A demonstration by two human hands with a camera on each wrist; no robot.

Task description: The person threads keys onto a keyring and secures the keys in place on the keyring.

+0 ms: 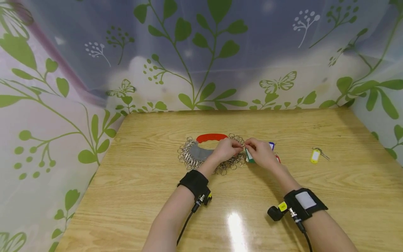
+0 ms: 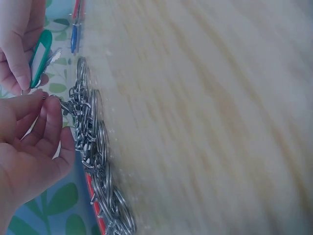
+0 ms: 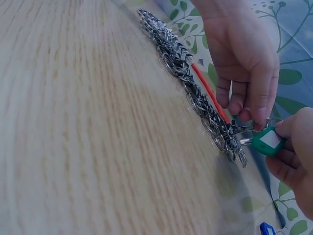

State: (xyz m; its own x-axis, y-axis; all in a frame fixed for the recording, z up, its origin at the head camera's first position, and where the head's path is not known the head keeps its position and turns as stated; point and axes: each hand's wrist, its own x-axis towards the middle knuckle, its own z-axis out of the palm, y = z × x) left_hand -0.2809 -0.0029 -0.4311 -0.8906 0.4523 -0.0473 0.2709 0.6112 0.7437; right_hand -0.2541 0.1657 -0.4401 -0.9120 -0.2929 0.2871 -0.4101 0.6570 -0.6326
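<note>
- Evidently, the green key tag [image 3: 268, 141] is held over the table [image 1: 126, 199], just beside the right end of the ring-laden holder [image 1: 199, 153], nearer the far edge
- Right hand [image 1: 262, 153] pinches it; left hand [image 1: 225, 149] pinches a thin metal ring [image 3: 267, 119]
- Judged light, stiff, slightly slippery; best gripped across its flat faces
- Wood-grain table, visibly glossy; leafy cloth [image 1: 220, 71] beyond the far edge
</note>
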